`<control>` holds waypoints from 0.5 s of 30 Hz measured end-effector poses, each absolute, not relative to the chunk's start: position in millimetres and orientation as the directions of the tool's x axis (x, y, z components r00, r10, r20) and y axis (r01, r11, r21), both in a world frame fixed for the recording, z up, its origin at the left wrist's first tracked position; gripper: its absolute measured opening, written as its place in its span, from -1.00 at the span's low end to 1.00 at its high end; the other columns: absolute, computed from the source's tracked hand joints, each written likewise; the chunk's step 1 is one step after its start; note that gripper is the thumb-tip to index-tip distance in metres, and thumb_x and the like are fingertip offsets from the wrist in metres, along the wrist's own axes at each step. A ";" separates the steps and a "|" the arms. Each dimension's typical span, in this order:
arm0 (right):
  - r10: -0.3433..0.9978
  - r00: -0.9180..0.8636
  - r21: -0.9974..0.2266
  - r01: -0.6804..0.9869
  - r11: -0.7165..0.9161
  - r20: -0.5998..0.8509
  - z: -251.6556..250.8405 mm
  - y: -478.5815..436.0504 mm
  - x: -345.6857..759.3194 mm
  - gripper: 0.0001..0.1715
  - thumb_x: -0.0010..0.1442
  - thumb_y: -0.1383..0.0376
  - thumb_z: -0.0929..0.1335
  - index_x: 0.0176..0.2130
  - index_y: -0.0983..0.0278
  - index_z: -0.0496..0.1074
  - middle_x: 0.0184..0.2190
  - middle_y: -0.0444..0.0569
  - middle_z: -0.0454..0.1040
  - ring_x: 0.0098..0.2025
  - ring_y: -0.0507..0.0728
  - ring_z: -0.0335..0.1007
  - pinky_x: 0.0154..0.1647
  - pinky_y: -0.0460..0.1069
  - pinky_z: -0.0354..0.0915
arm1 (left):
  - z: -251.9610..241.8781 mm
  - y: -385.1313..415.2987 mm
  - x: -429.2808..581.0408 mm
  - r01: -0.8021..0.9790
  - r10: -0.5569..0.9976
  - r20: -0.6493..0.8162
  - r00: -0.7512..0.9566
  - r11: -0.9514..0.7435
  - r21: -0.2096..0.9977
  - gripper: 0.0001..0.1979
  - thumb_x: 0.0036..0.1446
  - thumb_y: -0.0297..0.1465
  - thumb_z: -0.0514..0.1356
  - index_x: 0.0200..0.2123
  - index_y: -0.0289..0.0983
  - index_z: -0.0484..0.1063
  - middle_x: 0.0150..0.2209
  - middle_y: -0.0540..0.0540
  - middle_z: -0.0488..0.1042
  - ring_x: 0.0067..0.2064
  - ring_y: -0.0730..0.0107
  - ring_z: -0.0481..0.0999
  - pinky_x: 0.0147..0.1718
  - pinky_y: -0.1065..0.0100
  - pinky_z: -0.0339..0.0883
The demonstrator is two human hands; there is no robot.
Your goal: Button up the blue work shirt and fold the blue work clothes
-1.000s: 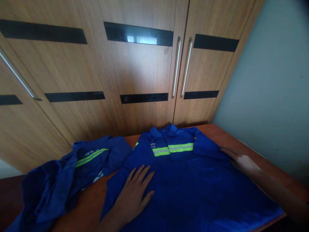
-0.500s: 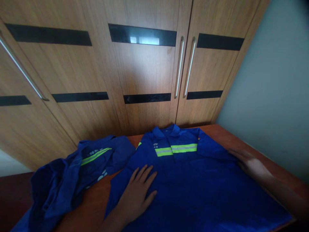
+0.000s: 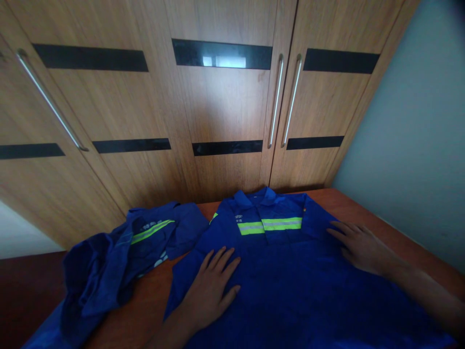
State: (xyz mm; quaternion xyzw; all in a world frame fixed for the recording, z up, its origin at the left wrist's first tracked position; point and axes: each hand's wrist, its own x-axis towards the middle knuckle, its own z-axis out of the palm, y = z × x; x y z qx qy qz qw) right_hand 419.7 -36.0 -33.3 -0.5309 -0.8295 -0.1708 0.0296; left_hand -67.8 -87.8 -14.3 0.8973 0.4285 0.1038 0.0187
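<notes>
A blue work jacket (image 3: 283,271) lies spread out, its collar toward the wardrobe and a yellow-green and silver reflective band across the chest. My left hand (image 3: 212,283) rests flat on the jacket's left side with the fingers stretched out. On the right, my right hand (image 3: 358,245) lies over the sleeve area near the shoulder, fingers extended and holding nothing. The jacket's lower part runs out of view at the bottom.
Left of the jacket lies a second blue garment (image 3: 98,271), crumpled, with a similar reflective stripe. Both are on a reddish-brown wooden surface (image 3: 127,320). Behind it stands a wooden wardrobe (image 3: 225,106) with metal handles; a pale wall (image 3: 410,160) borders the right side.
My right hand has moved inward from the jacket's right edge onto the sleeve area. My left hand stays flat on the cloth. The view has shifted slightly left.
</notes>
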 end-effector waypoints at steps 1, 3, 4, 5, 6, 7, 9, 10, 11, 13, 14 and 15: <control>0.863 -0.450 0.250 0.884 0.394 0.230 -30.9 -32.2 404.2 -0.43 0.11 0.30 0.27 0.13 0.20 0.35 0.13 0.14 0.35 0.10 0.36 0.30 0.05 0.29 0.27 | -14.3 -87.6 -67.7 0.765 0.773 0.169 0.612 -0.632 0.123 -0.45 0.28 -0.19 0.03 0.31 -0.04 0.03 0.33 -0.09 0.11 0.32 0.05 0.08 0.24 -0.12 0.03; 0.858 -0.456 0.246 0.882 0.401 0.235 -29.2 -22.6 375.7 -0.53 0.20 0.24 0.24 0.08 0.24 0.38 0.05 0.15 0.40 0.02 0.31 0.36 -0.01 0.21 0.32 | -13.9 -87.5 -67.5 0.766 0.774 0.167 0.611 -0.631 0.122 -0.45 0.28 -0.19 0.04 0.31 -0.04 0.04 0.33 -0.10 0.11 0.32 0.05 0.08 0.24 -0.12 0.04; 0.865 -0.448 0.249 0.885 0.393 0.228 -29.4 -17.3 364.0 -0.58 0.23 0.25 0.23 0.04 0.25 0.40 0.00 0.14 0.43 -0.03 0.28 0.39 -0.06 0.16 0.35 | -13.7 -87.5 -67.5 0.767 0.775 0.166 0.610 -0.630 0.122 -0.44 0.27 -0.19 0.04 0.31 -0.04 0.04 0.33 -0.10 0.10 0.32 0.05 0.08 0.24 -0.12 0.04; 0.875 -0.433 0.255 0.890 0.377 0.218 -30.0 -12.3 354.7 -0.63 0.24 0.28 0.21 -0.01 0.25 0.43 -0.06 0.13 0.46 -0.09 0.25 0.41 -0.13 0.11 0.38 | -13.4 -87.5 -67.6 0.769 0.777 0.165 0.608 -0.628 0.122 -0.44 0.27 -0.19 0.05 0.31 -0.05 0.04 0.34 -0.10 0.09 0.33 0.06 0.07 0.24 -0.11 0.04; 0.886 -0.415 0.266 0.895 0.358 0.204 -30.6 -7.9 347.9 -0.67 0.25 0.33 0.20 -0.06 0.25 0.44 -0.12 0.11 0.48 -0.14 0.22 0.43 -0.20 0.07 0.39 | -13.1 -87.5 -67.7 0.771 0.779 0.160 0.606 -0.625 0.122 -0.44 0.27 -0.19 0.05 0.31 -0.05 0.04 0.34 -0.10 0.08 0.33 0.06 0.07 0.24 -0.10 0.04; 0.897 -0.400 0.277 0.898 0.341 0.191 -30.9 -4.4 343.7 -0.68 0.25 0.38 0.18 -0.12 0.24 0.46 -0.19 0.09 0.49 -0.20 0.20 0.44 -0.26 0.04 0.39 | -12.9 -87.4 -67.9 0.774 0.782 0.154 0.604 -0.621 0.123 -0.43 0.27 -0.18 0.05 0.31 -0.06 0.04 0.34 -0.10 0.07 0.33 0.07 0.07 0.24 -0.10 0.04; 0.905 -0.380 0.285 0.903 0.320 0.189 -30.0 -0.9 341.9 -0.66 0.23 0.45 0.17 -0.21 0.24 0.47 -0.26 0.06 0.49 -0.25 0.18 0.44 -0.34 0.00 0.37 | -13.0 -87.0 -68.5 0.782 0.791 0.138 0.596 -0.611 0.124 -0.43 0.27 -0.17 0.05 0.31 -0.06 0.04 0.35 -0.11 0.07 0.33 0.08 0.07 0.25 -0.09 0.04; 0.902 -0.378 0.274 0.908 0.317 0.209 -28.9 -1.1 343.3 -0.66 0.23 0.45 0.16 -0.21 0.23 0.47 -0.26 0.06 0.49 -0.25 0.18 0.44 -0.34 0.00 0.38 | -13.3 -86.7 -68.8 0.784 0.793 0.134 0.594 -0.608 0.126 -0.43 0.27 -0.16 0.05 0.31 -0.07 0.04 0.34 -0.11 0.07 0.33 0.08 0.07 0.25 -0.09 0.04; 0.894 -0.377 0.251 0.914 0.318 0.242 -27.8 -2.5 345.6 -0.66 0.23 0.44 0.17 -0.19 0.23 0.47 -0.24 0.06 0.50 -0.22 0.19 0.44 -0.32 0.01 0.38 | -13.8 -86.4 -69.1 0.785 0.795 0.134 0.592 -0.606 0.128 -0.43 0.27 -0.16 0.05 0.31 -0.07 0.04 0.34 -0.11 0.07 0.33 0.08 0.07 0.25 -0.09 0.04; 0.868 -0.366 0.182 0.929 0.321 0.334 -26.1 -8.3 350.5 -0.66 0.26 0.37 0.18 -0.11 0.23 0.46 -0.16 0.07 0.49 -0.15 0.21 0.44 -0.24 0.03 0.40 | -15.1 -85.7 -69.4 0.781 0.791 0.149 0.593 -0.610 0.133 -0.44 0.27 -0.17 0.05 0.31 -0.07 0.05 0.34 -0.12 0.08 0.33 0.07 0.08 0.24 -0.10 0.04; 0.854 -0.363 0.145 0.932 0.333 0.373 -25.9 -12.1 352.2 -0.65 0.27 0.34 0.18 -0.06 0.22 0.45 -0.11 0.07 0.49 -0.11 0.21 0.43 -0.20 0.04 0.40 | -15.7 -85.5 -69.5 0.777 0.788 0.157 0.595 -0.615 0.136 -0.43 0.27 -0.18 0.05 0.31 -0.07 0.05 0.34 -0.12 0.08 0.33 0.06 0.08 0.24 -0.10 0.04; 0.842 -0.372 0.114 0.927 0.356 0.390 -26.1 -16.2 353.1 -0.63 0.27 0.32 0.17 -0.03 0.21 0.45 -0.09 0.06 0.48 -0.09 0.21 0.43 -0.17 0.05 0.40 | -16.2 -85.3 -69.5 0.774 0.785 0.164 0.598 -0.618 0.137 -0.43 0.27 -0.18 0.05 0.31 -0.07 0.05 0.34 -0.12 0.08 0.33 0.05 0.08 0.24 -0.11 0.04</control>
